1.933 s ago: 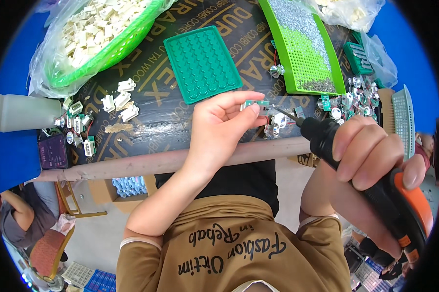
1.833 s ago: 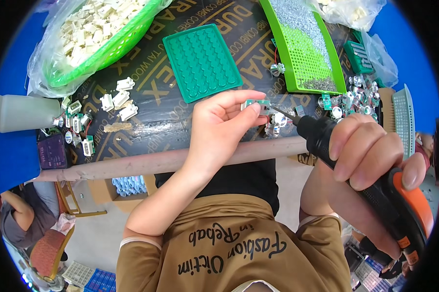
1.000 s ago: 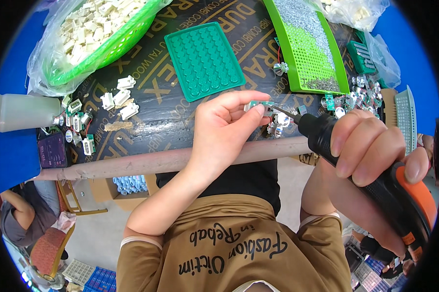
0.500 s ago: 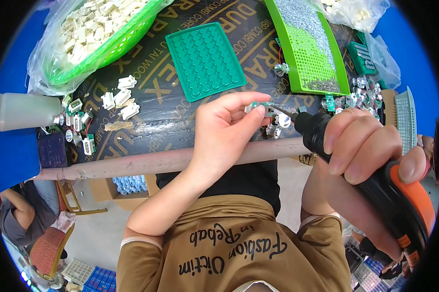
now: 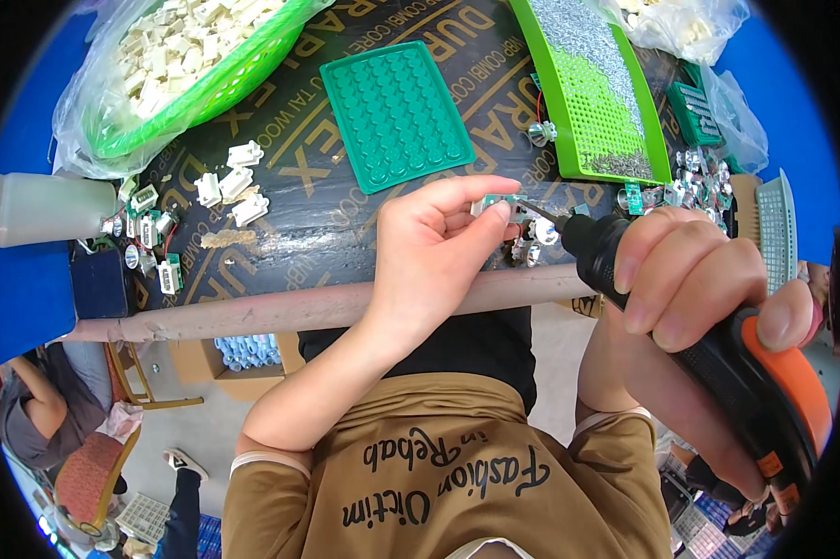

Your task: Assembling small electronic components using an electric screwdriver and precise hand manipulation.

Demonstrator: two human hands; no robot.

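A: What do we have in the left hand?
B: Its thumb and fingers pinch a small piece, white blocky plastic with a flat green top. The fingers of the right hand are wrapped round a driver, a matt black body with a smooth orange back.
A: And the bit?
B: It is thin, dark, straight metal, aimed at the right end of the piece, just past the left fingertips. We cannot tell whether they touch.
A: Where do we meet edges?
B: The tabletop has a pale, rounded front edge, passing under the left wrist, nearer the body than the fingers. Leftward, smooth dark surface stretches from the left fingers to some loose white housings, so we see room there. Rightward it is tighter: shiny reflectors sit just beside the left fingers, and a larger heap lies beyond the right ones.
A: Which containers do we see?
B: Just beyond the left fingers is a green tray, moulded in rows of round dimples. Farther out to their left, a green mesh basket lined with clear film holds a pile of cream pieces. Beyond them to the right, a lime perforated tray carries tiny silvery bits. Down to their left, below the tabletop, a cardboard box holds light-blue pieces.
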